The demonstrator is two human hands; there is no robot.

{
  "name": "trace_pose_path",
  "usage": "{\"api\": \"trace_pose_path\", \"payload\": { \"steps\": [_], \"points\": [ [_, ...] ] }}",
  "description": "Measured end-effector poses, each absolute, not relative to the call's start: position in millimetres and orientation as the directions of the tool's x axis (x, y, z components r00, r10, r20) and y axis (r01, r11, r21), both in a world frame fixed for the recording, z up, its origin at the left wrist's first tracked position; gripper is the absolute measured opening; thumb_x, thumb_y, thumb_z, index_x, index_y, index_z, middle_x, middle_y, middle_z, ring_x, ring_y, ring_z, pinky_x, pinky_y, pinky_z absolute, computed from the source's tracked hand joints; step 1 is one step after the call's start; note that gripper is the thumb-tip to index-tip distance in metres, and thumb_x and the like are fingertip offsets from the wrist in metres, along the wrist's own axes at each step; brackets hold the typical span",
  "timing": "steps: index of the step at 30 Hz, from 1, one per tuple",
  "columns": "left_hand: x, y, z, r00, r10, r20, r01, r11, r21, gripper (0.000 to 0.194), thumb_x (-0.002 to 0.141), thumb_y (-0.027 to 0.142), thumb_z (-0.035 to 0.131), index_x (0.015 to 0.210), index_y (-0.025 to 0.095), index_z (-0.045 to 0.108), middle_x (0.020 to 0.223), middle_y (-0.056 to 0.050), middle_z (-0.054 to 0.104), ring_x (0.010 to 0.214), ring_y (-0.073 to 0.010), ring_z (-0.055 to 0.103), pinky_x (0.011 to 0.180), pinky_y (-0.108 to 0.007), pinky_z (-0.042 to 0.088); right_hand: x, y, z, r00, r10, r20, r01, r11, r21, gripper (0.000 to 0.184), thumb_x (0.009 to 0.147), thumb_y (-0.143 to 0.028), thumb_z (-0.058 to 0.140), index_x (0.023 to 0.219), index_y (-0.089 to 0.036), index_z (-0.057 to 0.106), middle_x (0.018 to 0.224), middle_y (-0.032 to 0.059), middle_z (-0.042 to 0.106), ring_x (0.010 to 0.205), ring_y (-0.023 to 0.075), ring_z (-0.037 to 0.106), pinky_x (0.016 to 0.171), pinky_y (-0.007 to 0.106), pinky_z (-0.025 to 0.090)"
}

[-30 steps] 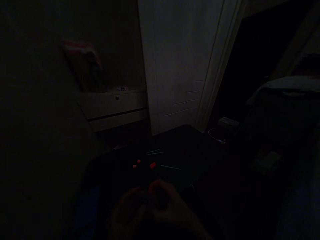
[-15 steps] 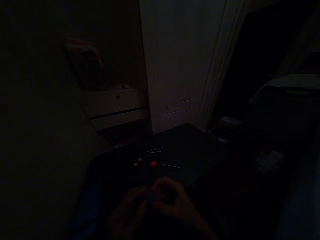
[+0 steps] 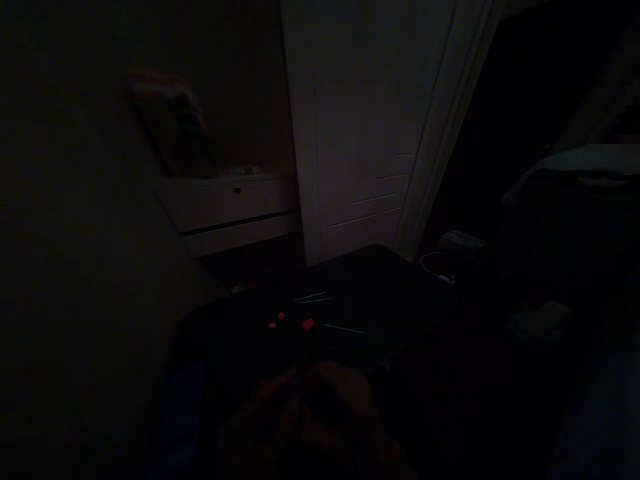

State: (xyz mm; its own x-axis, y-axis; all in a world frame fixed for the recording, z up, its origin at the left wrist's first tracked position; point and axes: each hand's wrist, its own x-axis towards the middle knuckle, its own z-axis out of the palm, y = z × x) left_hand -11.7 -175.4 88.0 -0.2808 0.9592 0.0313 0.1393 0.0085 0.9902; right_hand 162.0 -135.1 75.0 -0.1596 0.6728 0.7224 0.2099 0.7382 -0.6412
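The room is very dark. My left hand (image 3: pixel 263 413) and my right hand (image 3: pixel 343 407) meet at the near side of a dark table (image 3: pixel 380 287). Both have their fingers closed, tips together, around a small dark bluish piece (image 3: pixel 299 387) whose kind I cannot make out. Just beyond my hands lies a small red block (image 3: pixel 309 325). Left of it are two smaller orange-red pieces, one roundish (image 3: pixel 281 315) and one squarish (image 3: pixel 273 326). A thin pale rod (image 3: pixel 345 329) lies right of the block, and two more thin rods (image 3: pixel 313 298) lie behind it.
Behind the table stand a pale door (image 3: pixel 360 133) and, to its left, a drawer unit (image 3: pixel 225 203) with a colourful bag (image 3: pixel 170 123) on top. A white cable (image 3: pixel 433 263) and a box (image 3: pixel 463 243) are beyond the table's right side. A bluish flat surface (image 3: pixel 180 407) shows at lower left.
My right hand has turned a little and its fingers have drawn in closer to the left hand. The picture is darker. The pieces and rods on the table lie as before.
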Motion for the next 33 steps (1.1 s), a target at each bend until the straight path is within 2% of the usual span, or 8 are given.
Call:
{"api": "trace_pose_path", "payload": {
  "steps": [4,8,14,17,21,24,29,33],
  "points": [
    [-8,-175,82,-0.334,0.942,0.020,0.116,0.020,0.993,0.044,0.073,0.056,0.091,0.104,0.024,0.091,0.108,-0.009,0.089,0.102,-0.0332,0.085,0.090,-0.033,0.070,157,-136,75,-0.133,0.647,0.751,0.208,0.759,-0.617,0.026,0.089,-0.016,0.078,0.111,-0.026,0.068,0.090,0.0021,0.081,0.072,0.0185,0.077,0.069,0.026,0.061],
    [-6,-175,82,-0.407,0.911,-0.066,-0.026,0.060,0.998,0.046,0.068,0.053,0.095,0.101,0.021,0.091,0.108,-0.012,0.089,0.104,-0.0366,0.084,0.087,-0.038,0.071,155,-136,73,-0.143,0.671,0.728,0.177,0.741,-0.648,0.031,0.089,-0.012,0.077,0.116,-0.025,0.070,0.097,0.0037,0.083,0.079,0.0198,0.079,0.073,0.027,0.063],
    [-8,-172,85,-0.444,0.884,-0.147,-0.115,0.106,0.988,0.040,0.058,0.044,0.097,0.089,0.020,0.090,0.095,-0.011,0.089,0.096,-0.0389,0.086,0.078,-0.042,0.073,172,-137,83,-0.302,0.697,0.650,0.035,0.690,-0.723,0.040,0.093,-0.016,0.080,0.131,-0.029,0.075,0.116,0.0056,0.084,0.099,0.0236,0.082,0.085,0.030,0.066],
    [-1,-174,90,-0.463,0.874,-0.151,-0.120,0.107,0.987,0.037,0.063,0.044,0.094,0.091,0.021,0.089,0.092,-0.010,0.089,0.090,-0.0385,0.086,0.073,-0.044,0.074,182,-134,84,-0.376,0.700,0.607,0.058,0.672,-0.739,0.036,0.100,-0.025,0.080,0.136,-0.031,0.074,0.123,0.0058,0.083,0.108,0.0242,0.081,0.095,0.032,0.065],
    [6,-177,103,-0.441,0.889,-0.125,-0.086,0.097,0.992,0.031,0.069,0.044,0.092,0.091,0.022,0.090,0.096,-0.010,0.090,0.093,-0.0382,0.086,0.076,-0.043,0.074,187,-125,79,-0.463,0.665,0.587,0.057,0.682,-0.729,0.033,0.102,-0.031,0.079,0.134,-0.027,0.072,0.117,0.0067,0.082,0.102,0.0223,0.080,0.090,0.030,0.064],
    [3,-176,105,-0.360,0.920,-0.154,-0.087,0.132,0.988,0.038,0.067,0.046,0.094,0.094,0.020,0.091,0.102,-0.012,0.090,0.099,-0.0394,0.086,0.084,-0.043,0.073,185,-120,74,-0.455,0.662,0.595,0.082,0.697,-0.713,0.031,0.100,-0.029,0.080,0.129,-0.025,0.071,0.116,0.0072,0.082,0.101,0.0224,0.079,0.090,0.030,0.062],
    [-6,-178,91,-0.306,0.945,-0.116,0.003,0.123,0.992,0.052,0.073,0.061,0.089,0.109,0.023,0.091,0.115,-0.012,0.088,0.117,-0.0384,0.082,0.106,-0.042,0.066,179,-122,73,-0.358,0.672,0.648,0.123,0.722,-0.681,0.026,0.096,-0.027,0.079,0.121,-0.025,0.069,0.105,0.0056,0.081,0.089,0.0217,0.078,0.079,0.029,0.060],
    [-8,-182,79,-0.261,0.962,-0.083,0.040,0.097,0.994,0.050,0.077,0.058,0.088,0.115,0.025,0.090,0.123,-0.010,0.086,0.119,-0.0372,0.081,0.102,-0.038,0.067,176,-127,78,-0.285,0.731,0.619,0.192,0.677,-0.711,0.015,0.094,-0.024,0.077,0.107,-0.024,0.070,0.090,0.0021,0.077,0.074,0.0182,0.072,0.068,0.026,0.056]
  ]
}}
